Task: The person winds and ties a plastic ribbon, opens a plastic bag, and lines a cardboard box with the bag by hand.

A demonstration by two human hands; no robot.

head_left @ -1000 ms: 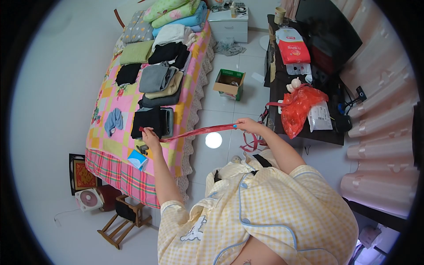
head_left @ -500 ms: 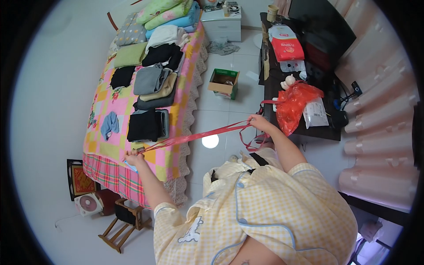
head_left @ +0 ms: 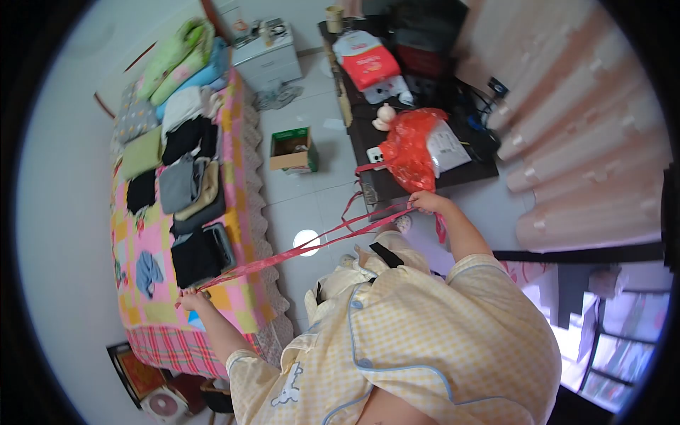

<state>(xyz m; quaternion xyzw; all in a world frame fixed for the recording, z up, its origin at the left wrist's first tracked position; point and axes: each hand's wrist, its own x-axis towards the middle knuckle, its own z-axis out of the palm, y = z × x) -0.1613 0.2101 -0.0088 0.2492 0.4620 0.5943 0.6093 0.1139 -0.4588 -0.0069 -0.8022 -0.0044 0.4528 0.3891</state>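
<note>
A long red strap (head_left: pixel 283 256), looking like several thin strands, stretches between my two hands. My left hand (head_left: pixel 191 299) is closed on one end, over the bed near a folded black garment (head_left: pixel 193 258). Closed on the other end is my right hand (head_left: pixel 429 203), just off the front corner of the dark desk (head_left: pixel 397 185). A short tail of the strap hangs below it, and a slack strand loops toward the desk edge. Close to that hand lies a red plastic bag (head_left: pixel 411 152). A light blue item (head_left: pixel 196 320) shows by my left wrist.
Folded clothes (head_left: pixel 180 185) stand in piles on the bed, with a crumpled blue cloth (head_left: pixel 149 273) beside them. An open cardboard box (head_left: pixel 292 150) sits on the tiled floor between bed and desk. A white package (head_left: pixel 446 149) and a phone (head_left: pixel 376 157) lie on the desk.
The view has turned, so bed and desk sit further left. Both hands keep hold of the strap; a short tail now hangs beneath my right hand.
</note>
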